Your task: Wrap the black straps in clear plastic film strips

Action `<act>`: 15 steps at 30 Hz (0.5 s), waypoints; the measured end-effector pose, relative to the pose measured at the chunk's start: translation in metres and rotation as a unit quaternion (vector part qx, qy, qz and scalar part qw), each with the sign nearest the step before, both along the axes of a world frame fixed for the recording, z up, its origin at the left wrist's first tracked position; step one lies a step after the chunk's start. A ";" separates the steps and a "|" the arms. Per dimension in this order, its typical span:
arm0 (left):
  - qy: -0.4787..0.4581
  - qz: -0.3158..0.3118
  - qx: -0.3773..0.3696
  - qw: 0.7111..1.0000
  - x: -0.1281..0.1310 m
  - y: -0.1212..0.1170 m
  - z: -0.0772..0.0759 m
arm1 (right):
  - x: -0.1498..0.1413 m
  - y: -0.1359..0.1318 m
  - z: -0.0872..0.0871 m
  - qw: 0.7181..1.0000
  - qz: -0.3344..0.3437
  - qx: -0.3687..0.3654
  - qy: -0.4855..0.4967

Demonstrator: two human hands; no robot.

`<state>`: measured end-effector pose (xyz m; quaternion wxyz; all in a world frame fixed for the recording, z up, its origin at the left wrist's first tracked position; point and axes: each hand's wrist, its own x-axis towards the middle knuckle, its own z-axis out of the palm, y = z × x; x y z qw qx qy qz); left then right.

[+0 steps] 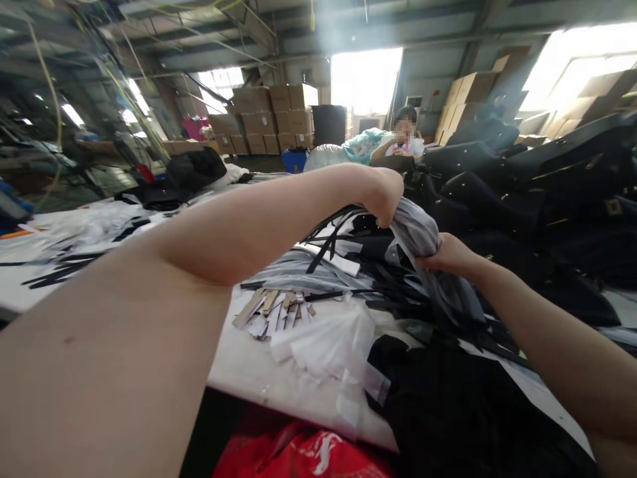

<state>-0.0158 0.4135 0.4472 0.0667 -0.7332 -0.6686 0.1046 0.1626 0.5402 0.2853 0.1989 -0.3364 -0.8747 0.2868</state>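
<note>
A thick bundle of grey, see-through plastic strips (415, 226) hangs between my two hands above the table. My left hand (385, 192), at the end of the outstretched arm, is closed around its upper end. Lower and to the right, my right hand (445, 255) grips the same bundle, thumb side toward the left. The bundle's lower part drops onto a tangle of black strips (398, 285). Below my hands lie sheets of thin white translucent material (328, 338) and a black cloth (448, 398).
Short cardboard strips (276, 311) lie on the white table (239, 362). Black bags (537, 199) are heaped at the right. Across the table is another person (401, 139). Stacked cartons (279, 116) stand behind. Red fabric (303, 455) shows at the near edge.
</note>
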 end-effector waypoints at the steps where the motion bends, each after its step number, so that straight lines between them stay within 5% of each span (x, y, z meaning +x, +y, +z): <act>1: 0.011 0.013 0.005 1.000 -0.008 -0.010 0.009 | -0.003 -0.002 0.010 1.000 0.020 0.001 -0.014; 7: 0.054 0.083 0.054 0.994 -0.081 -0.072 0.045 | -0.016 -0.012 0.052 0.985 0.120 -0.013 -0.125; 12: 0.055 0.115 0.058 0.990 -0.139 -0.124 0.039 | -0.042 -0.032 0.069 0.953 0.224 -0.034 -0.200; 15: 0.068 0.145 0.064 0.985 -0.169 -0.152 0.031 | -0.061 -0.046 0.071 0.950 0.206 0.023 -0.234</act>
